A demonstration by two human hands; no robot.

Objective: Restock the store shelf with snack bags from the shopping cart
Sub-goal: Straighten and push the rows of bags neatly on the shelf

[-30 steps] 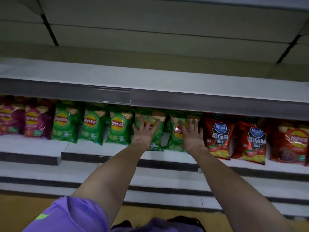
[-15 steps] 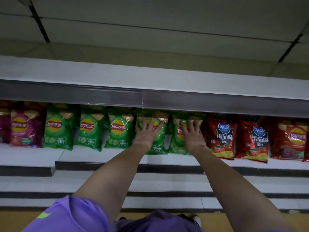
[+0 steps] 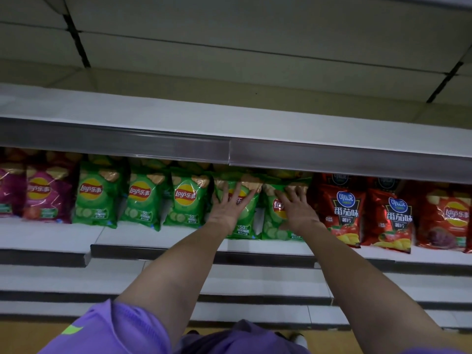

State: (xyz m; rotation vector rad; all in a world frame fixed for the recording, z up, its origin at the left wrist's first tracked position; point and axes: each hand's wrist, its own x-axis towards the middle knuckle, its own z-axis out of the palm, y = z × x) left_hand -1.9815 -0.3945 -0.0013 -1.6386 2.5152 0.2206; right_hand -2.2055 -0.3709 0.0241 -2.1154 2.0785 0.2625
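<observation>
Ceiling panels (image 3: 229, 26) w/ dark seams overhead; yellowish floor (image 3: 38, 333) below; purple sleeve (image 3: 122, 330).

Two green snack bags (image 3: 245, 226) are being held upright, side by side, on the white shelf (image 3: 268, 247).

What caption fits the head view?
Both hands, left and right, press flat on green chip bags on the shelf.

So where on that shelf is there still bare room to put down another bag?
Bare white shelf runs along the front edge, before the purple bags and green bags. The row itself is crowded: the left hand and right hand press flat on two green bags beside the red bags.
</observation>
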